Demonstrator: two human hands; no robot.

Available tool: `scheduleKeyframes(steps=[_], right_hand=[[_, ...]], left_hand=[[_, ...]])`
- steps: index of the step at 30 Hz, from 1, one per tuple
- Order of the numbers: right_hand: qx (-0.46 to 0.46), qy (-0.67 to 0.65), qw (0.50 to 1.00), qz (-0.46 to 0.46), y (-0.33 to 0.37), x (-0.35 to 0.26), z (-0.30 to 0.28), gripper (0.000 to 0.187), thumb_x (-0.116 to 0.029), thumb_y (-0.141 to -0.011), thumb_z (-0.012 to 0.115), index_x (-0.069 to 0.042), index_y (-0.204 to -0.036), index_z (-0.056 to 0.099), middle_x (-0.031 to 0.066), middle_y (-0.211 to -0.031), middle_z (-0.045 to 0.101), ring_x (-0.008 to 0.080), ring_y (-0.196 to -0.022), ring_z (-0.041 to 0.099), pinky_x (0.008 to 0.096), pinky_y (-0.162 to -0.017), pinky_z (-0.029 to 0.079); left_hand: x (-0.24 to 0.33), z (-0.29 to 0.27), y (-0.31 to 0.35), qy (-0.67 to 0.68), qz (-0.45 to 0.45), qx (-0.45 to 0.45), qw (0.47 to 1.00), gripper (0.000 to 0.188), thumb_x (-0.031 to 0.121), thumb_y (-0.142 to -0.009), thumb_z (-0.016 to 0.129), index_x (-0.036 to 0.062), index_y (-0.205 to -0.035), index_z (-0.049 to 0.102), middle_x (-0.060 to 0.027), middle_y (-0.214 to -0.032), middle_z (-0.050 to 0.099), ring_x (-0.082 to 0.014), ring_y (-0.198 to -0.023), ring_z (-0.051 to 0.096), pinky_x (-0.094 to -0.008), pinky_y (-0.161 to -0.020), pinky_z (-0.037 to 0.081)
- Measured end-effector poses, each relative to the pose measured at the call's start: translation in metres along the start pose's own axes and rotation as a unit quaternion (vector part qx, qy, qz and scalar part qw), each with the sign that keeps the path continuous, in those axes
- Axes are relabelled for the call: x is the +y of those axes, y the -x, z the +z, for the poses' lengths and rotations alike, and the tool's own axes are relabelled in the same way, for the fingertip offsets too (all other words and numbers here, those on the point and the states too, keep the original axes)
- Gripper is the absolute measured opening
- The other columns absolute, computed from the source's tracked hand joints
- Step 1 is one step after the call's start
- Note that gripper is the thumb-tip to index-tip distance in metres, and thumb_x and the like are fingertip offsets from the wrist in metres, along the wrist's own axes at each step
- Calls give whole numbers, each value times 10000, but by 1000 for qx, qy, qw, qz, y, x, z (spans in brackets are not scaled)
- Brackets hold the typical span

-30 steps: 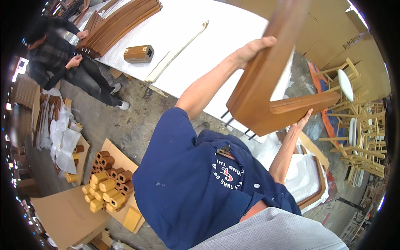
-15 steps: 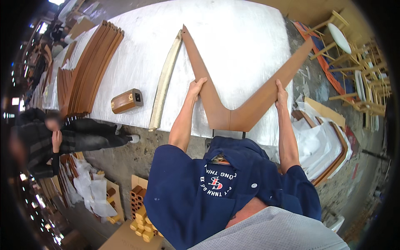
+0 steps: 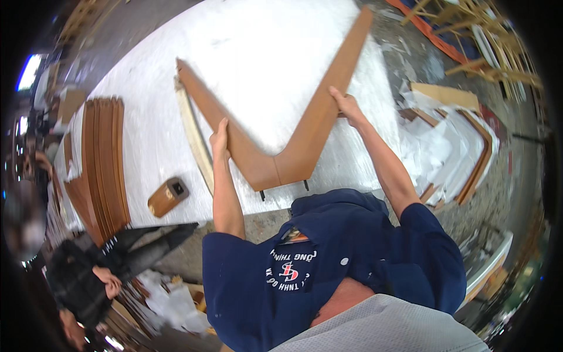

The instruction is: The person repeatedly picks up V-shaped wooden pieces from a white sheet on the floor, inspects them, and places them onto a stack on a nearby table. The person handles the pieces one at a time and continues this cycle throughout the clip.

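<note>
My left hand (image 3: 219, 138) is closed on the left arm of a V-shaped brown wooden furniture piece (image 3: 312, 126). My right hand (image 3: 347, 106) grips its right arm, farther from the bend. The bend points toward my body, and two short black bolts (image 3: 262, 195) stick out beneath it. A seam runs through the bend. Left of the piece lies a long cream padded strip (image 3: 194, 136), its far end by the left arm's tip. Whether the wooden piece rests on the table or is held just above it, I cannot tell.
The white-wrapped table (image 3: 264, 47) carries a short wooden block (image 3: 167, 198) with a dark square hole and a stack of brown wooden slats (image 3: 105, 158). A person in dark clothes (image 3: 79, 278) is at the left. Wrapped bent wooden parts (image 3: 454, 152) lie at the right.
The view has shifted and turned. Within it, the V-shaped piece sits farther left and leans more to the right, both hands still on it. The other person's hands are now lower, near the body.
</note>
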State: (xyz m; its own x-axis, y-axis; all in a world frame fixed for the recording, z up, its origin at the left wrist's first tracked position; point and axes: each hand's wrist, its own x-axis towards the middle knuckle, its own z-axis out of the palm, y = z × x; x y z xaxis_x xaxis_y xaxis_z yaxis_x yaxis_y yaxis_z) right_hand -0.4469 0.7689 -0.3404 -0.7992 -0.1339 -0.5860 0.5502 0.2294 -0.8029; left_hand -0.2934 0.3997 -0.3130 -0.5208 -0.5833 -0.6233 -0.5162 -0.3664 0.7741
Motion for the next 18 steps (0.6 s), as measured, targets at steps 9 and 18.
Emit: scheduleKeyframes(steps=[9,18], right_hand=[[21,34,985,-169,32,-43,-85,550,-496,-979,486,24,-1135,573,122,-913,645,157,-747,648,317,-662,542],[230,33,970,-78,181,194,-204,371,-338,-959,569,-8,-1126,609,86,-949,664,149,-727,636,285,-646,511]], left_hand=[[-10,50,56,-371,305,137,866,729,324,-777,730,-115,-1300,474,-312,-1395,420,-441,-1331,376,-471,-1089,360],[-71,230,183,-610,369,-17,701,997,396,-676,786,73,-1475,284,-265,-1489,275,-413,-1395,281,-658,-1034,316]])
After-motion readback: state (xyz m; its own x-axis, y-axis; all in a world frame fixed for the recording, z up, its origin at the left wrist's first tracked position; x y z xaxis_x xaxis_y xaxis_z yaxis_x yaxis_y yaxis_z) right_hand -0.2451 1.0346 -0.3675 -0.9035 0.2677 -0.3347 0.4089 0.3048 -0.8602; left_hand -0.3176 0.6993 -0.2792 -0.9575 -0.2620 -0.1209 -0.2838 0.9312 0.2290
